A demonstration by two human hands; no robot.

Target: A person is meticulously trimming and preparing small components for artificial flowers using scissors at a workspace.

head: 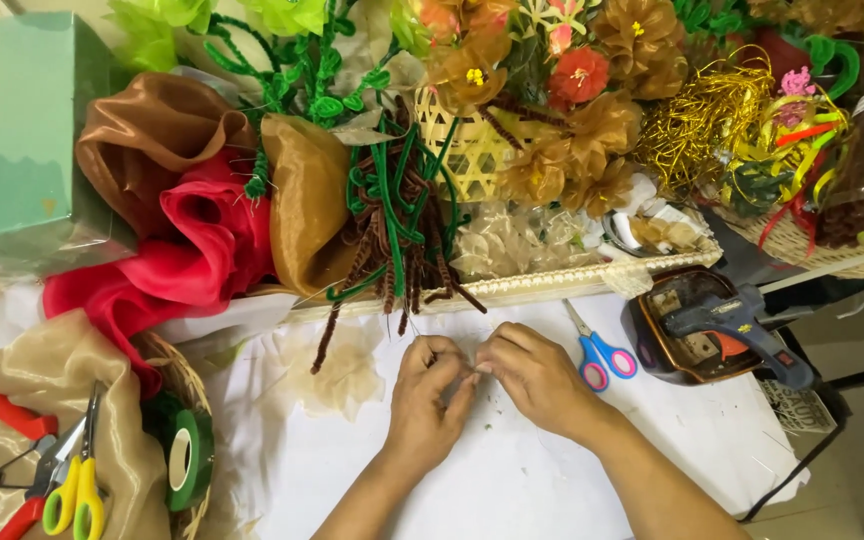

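Centrally, left hand (427,395) and right hand (532,375) touching fingertips, pinching thin wire (467,352) over white table (512,480); blue-pink scissors (597,355) near.

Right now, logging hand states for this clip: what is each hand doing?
Left hand: fingers pinched on something thin, too small to identify.
Right hand: pinched on the same small piece.

Two bare hands and forearms

The left hand (424,405) and right hand (537,378) wear no gloves, rings or watch; both forearms are uncovered, with no sleeve showing; fingers (449,372) have short, unpainted nails.
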